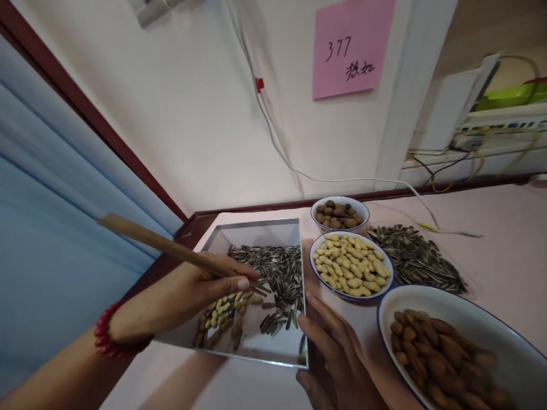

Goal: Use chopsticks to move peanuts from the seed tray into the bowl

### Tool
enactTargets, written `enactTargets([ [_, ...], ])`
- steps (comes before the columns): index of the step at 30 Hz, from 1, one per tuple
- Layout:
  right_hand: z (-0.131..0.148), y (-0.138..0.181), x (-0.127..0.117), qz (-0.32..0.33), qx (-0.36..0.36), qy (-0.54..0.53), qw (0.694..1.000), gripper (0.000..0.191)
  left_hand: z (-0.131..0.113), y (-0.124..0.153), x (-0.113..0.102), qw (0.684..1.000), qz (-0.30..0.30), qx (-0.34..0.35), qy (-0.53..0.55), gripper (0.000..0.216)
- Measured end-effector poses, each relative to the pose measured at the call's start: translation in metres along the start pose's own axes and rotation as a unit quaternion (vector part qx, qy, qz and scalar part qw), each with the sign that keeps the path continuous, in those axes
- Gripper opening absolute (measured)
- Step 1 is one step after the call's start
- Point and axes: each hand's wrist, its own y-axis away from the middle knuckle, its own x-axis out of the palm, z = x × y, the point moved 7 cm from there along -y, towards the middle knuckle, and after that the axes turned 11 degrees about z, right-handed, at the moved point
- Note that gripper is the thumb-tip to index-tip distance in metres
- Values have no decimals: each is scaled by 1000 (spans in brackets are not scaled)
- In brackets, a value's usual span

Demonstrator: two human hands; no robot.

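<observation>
My left hand (205, 287), with a red bead bracelet at the wrist, grips wooden chopsticks (162, 245) slanting down to the right over a glass-walled box (243, 359). Their tips (265, 289) are inside the box, between peanuts (222, 310) on the left and striped sunflower seeds (282, 279) at the back and right. Whether the tips pinch anything I cannot tell. My right hand (337, 353) holds the box at its near right corner, fingers along the right wall and thumb low in front.
Right of the box stand a bowl of round brown nuts (337, 215), a bowl of peanuts (352, 265) and a larger bowl of brown almond-like nuts (444, 359). A heap of sunflower seeds (414, 256) lies on the table. A white cable (363, 180) runs along the wall onto the tabletop.
</observation>
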Motion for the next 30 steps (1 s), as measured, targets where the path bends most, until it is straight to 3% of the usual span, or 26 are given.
enactTargets([
  [3, 2, 0, -1, 0, -16, -26, 1000, 60, 23, -4, 11, 999, 40, -26, -14, 40],
  [6, 4, -2, -2, 1, -24, -64, 998, 64, 34, -8, 13, 998, 41, -35, -29, 42],
  [18, 5, -1, -2, 1, -17, -97, 995, 73, 54, -20, 23, 996, 64, -28, -49, 38],
  [25, 2, -1, -2, 14, -22, -47, 999, 67, 48, -13, 12, 998, 32, -37, -34, 37],
  [30, 3, -3, -4, 15, -10, -15, 1000, 65, 13, 3, -12, 998, -47, -41, 17, 36],
])
